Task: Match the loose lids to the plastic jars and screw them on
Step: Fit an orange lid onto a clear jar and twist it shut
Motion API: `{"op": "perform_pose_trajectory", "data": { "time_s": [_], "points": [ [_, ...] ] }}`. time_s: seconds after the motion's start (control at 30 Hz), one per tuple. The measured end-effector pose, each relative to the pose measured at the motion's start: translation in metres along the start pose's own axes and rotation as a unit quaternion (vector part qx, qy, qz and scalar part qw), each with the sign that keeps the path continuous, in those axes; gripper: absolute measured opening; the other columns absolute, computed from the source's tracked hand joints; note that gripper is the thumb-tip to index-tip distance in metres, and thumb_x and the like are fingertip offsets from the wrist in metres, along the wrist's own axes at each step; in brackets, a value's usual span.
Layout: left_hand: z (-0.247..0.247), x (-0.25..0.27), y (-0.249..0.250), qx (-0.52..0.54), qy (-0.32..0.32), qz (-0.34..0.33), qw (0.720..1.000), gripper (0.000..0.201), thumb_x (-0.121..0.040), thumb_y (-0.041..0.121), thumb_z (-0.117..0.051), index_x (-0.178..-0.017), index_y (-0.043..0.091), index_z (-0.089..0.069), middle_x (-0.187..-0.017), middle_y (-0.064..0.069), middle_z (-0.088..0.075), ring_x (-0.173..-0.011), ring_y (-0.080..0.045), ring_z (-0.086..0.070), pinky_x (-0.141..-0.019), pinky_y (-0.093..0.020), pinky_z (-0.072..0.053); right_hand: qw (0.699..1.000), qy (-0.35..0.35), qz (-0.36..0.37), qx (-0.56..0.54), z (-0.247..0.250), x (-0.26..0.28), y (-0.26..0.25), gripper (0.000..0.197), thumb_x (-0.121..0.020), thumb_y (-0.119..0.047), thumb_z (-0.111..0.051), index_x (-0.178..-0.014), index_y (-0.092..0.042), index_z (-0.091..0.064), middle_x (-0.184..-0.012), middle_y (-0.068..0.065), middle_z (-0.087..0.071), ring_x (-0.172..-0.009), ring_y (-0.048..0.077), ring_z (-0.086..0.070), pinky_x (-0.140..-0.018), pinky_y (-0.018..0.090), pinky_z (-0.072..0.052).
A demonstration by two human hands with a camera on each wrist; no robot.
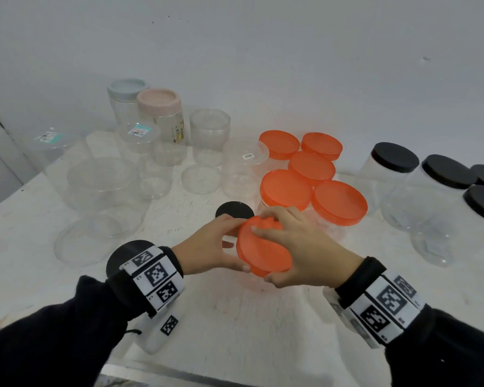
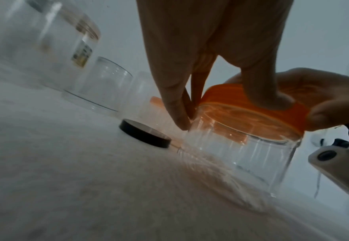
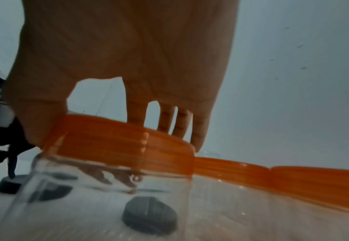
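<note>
A clear plastic jar stands on the white table near the front, with an orange lid on its mouth. My left hand grips the jar from the left, just under the lid, and its thumb lies on the lid's rim. My right hand wraps the orange lid from the right, thumb on the near rim and fingers over the far side. In the head view the hands and lid hide the jar body.
Several orange-lidded jars stand just behind, and black-lidded jars at the far right. Clear jars and clear lids crowd the left. A loose black lid lies behind my hands, another under my left wrist. Table edge is close.
</note>
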State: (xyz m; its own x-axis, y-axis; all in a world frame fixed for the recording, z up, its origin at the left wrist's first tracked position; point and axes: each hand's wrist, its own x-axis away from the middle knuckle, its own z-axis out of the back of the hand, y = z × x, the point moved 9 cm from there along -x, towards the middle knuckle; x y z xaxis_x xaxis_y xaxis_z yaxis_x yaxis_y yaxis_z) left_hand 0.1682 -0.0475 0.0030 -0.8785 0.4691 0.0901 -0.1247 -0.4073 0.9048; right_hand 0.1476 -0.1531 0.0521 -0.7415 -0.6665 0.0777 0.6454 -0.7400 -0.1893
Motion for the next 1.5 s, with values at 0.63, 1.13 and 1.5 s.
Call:
{"op": "perform_pose_trajectory", "data": {
  "time_s": [0.63,1.13,1.5],
  "points": [
    [-0.039,-0.046,0.053,-0.064,0.072,-0.114,0.989,0.064,-0.075,0.021,-0.077,-0.132,0.015,-0.047,-0.118,0.003,-0.050,-0.106,-0.010,-0.053,-0.084,-0.016,-0.046,0.986,0.072,-0.145,0.038,0.008,0.049,0.058,0.067,-0.074,-0.031,-0.065,-0.135,-0.011,-0.046,-0.143,0.003,-0.038,-0.131,0.021,-0.036,-0.095,0.028,-0.040],
    [-0.022,-0.057,0.048,-0.059,0.068,-0.087,0.992,0.032,-0.084,0.020,-0.067,-0.115,0.016,-0.059,-0.104,0.007,-0.063,-0.093,-0.005,-0.059,-0.075,-0.008,-0.044,0.973,0.139,-0.186,0.000,-0.001,0.046,0.088,0.063,-0.067,-0.043,-0.059,-0.118,-0.005,-0.053,-0.129,0.009,-0.047,-0.120,0.029,-0.044,-0.097,0.038,-0.037],
    [0.034,-0.078,-0.005,-0.331,0.027,0.065,0.941,0.068,-0.077,0.035,-0.073,-0.133,0.012,-0.042,-0.132,-0.008,-0.042,-0.119,-0.022,-0.042,-0.099,-0.034,-0.039,0.962,0.163,-0.215,0.035,0.005,0.040,0.097,0.062,-0.060,-0.037,-0.078,-0.108,-0.005,-0.055,-0.119,0.010,-0.051,-0.106,0.030,-0.049,-0.089,0.038,-0.037]
  ]
}}
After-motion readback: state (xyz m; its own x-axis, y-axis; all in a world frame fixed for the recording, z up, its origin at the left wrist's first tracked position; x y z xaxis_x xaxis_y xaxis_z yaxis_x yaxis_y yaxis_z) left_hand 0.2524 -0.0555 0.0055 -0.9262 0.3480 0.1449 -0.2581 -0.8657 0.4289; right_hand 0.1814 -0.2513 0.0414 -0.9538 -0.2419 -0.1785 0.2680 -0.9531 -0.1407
